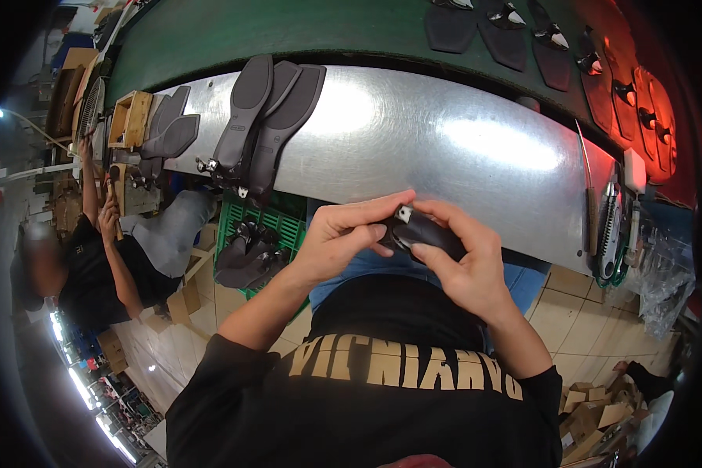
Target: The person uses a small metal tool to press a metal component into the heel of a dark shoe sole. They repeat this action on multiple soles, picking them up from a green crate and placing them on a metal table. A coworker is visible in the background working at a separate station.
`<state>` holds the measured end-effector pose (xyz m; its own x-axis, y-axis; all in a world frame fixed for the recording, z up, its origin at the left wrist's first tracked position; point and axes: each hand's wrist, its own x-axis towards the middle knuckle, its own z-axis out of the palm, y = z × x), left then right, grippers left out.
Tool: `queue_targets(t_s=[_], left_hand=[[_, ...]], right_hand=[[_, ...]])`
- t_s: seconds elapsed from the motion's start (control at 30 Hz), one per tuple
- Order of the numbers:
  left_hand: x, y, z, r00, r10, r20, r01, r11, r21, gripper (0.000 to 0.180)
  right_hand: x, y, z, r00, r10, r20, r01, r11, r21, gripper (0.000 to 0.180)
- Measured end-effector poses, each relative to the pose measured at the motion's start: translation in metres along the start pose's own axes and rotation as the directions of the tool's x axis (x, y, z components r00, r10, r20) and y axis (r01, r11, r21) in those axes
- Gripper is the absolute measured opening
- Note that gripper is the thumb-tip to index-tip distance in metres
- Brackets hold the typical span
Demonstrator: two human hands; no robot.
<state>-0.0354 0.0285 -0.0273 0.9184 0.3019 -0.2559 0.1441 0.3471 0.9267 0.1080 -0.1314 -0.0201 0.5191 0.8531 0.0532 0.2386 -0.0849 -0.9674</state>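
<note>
Head view. Left hand (337,240) and right hand (466,265): fingers of both closed on one black shoe sole (421,232), held above the lap, before the steel bench (444,148). Risk: pinch grip at heel end may slip, dropping it. Sole: dark, matte, small white-tipped heel fitting uppermost.

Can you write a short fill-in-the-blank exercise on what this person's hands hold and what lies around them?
1. Both the left hand and the right hand grip one small black shoe sole with a ____ heel tip.
2. Three long black soles lie fanned on the shiny ____ worktable.
3. More dark soles rest in a ____ plastic crate below the table edge.

Missing words: white; metal; green
</note>
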Motion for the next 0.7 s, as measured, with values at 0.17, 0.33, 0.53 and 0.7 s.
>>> queue_targets(t_s=[0.17, 0.33, 0.53, 0.7], left_hand=[[-0.001, -0.007, 0.006, 0.997, 0.023, -0.077, -0.026, 0.999, -0.034, 0.040], [-0.002, -0.006, 0.009, 0.992, -0.014, -0.123, 0.005, 0.997, -0.072, 0.041], [0.001, 0.002, 0.010, 0.979, -0.096, -0.181, 0.088, 0.995, -0.055, 0.036], [0.005, 0.004, 0.010, 0.976, -0.093, -0.196, 0.087, 0.995, -0.040, 0.029]], right_hand=[[-0.002, 0.005, 0.003, 1.000, -0.012, -0.003, 0.012, 1.000, -0.008, 0.017], [-0.002, 0.002, 0.002, 0.996, -0.085, 0.023, 0.087, 0.989, -0.122, 0.016], [0.003, 0.002, -0.001, 0.969, -0.206, 0.134, 0.233, 0.945, -0.230, 0.024], [0.002, 0.001, 0.003, 0.982, -0.133, 0.137, 0.160, 0.965, -0.208, 0.028]])
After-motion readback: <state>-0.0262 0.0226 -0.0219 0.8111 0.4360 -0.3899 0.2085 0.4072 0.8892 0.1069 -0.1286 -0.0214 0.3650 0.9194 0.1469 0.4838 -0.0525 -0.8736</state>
